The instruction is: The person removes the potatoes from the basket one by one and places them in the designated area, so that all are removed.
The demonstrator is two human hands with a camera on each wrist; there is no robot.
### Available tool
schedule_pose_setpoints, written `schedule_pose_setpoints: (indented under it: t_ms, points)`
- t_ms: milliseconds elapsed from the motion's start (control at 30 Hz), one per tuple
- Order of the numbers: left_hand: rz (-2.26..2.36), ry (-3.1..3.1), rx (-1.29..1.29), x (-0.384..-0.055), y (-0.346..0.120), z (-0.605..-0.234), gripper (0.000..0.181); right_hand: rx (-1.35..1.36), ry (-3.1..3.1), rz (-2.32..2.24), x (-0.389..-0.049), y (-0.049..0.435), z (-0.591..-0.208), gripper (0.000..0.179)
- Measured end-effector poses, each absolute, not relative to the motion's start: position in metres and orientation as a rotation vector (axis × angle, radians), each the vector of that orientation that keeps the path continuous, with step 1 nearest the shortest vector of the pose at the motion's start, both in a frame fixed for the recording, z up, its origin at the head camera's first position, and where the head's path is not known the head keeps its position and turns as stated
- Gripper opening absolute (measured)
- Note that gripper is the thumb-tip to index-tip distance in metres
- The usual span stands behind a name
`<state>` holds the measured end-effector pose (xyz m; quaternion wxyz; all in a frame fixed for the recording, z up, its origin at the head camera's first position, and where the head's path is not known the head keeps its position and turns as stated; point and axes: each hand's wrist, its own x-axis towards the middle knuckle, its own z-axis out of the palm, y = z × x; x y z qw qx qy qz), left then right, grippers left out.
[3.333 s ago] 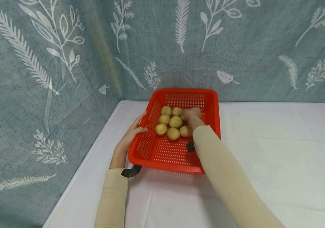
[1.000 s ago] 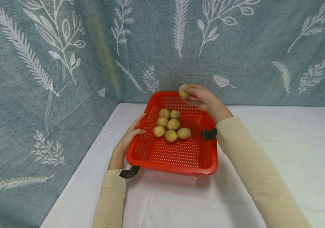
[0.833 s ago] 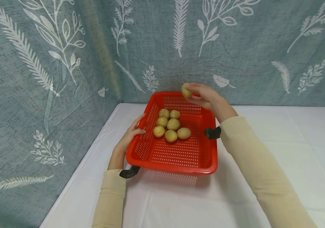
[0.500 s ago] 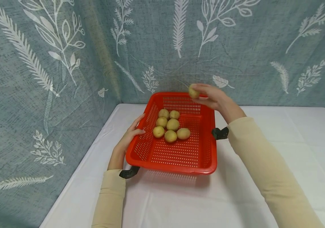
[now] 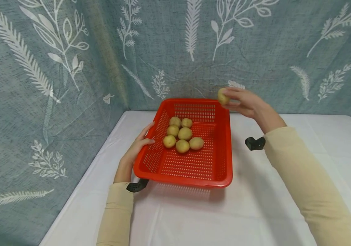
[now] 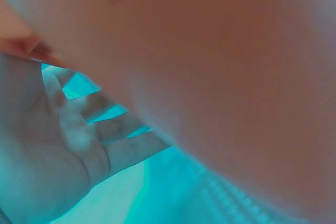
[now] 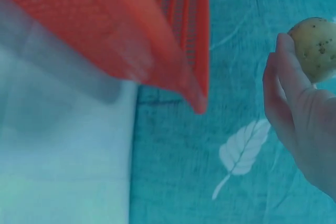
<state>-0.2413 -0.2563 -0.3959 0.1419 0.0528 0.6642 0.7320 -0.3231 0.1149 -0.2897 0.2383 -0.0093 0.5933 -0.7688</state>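
A red plastic basket [image 5: 183, 182] stands on the white-covered table with several potatoes [image 5: 183, 146] grouped in its left half. My left hand [image 5: 133, 148] holds the basket's left side, its thumb over the rim. In the left wrist view, the fingers of that left hand [image 6: 68, 140] are spread, and a large blurred brownish surface hides their tips. My right hand [image 5: 246, 102] pinches one potato [image 5: 223, 96] between thumb and fingers, raised above the basket's back right corner. Dark specks mark the skin of this potato [image 7: 316, 48] in the right wrist view.
A blue-green curtain [image 5: 175, 44] with white leaf prints hangs behind the table and along its left side. White cloth [image 5: 286, 164] extends to the right of the basket. A black wrist device [image 5: 255, 143] projects from the right sleeve.
My right hand has lifted one potato out of the group and carried it up, then rightward to the basket's right rim. The left hand keeps its hold on the basket.
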Motion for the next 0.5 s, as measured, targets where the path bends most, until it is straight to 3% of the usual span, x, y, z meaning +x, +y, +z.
schedule_pose_setpoints:
  t_ms: [200,500]
  points:
    - [2.108,1.931,0.159,-0.242,-0.256,-0.396,0.071,0.013,1.591,-2.133,-0.322,0.133,-0.300,0.070]
    - [2.120,1.920,0.167,-0.241,-0.255,-0.397,0.073,0.044,1.615,-2.128,-0.321,0.158,-0.321,0.063]
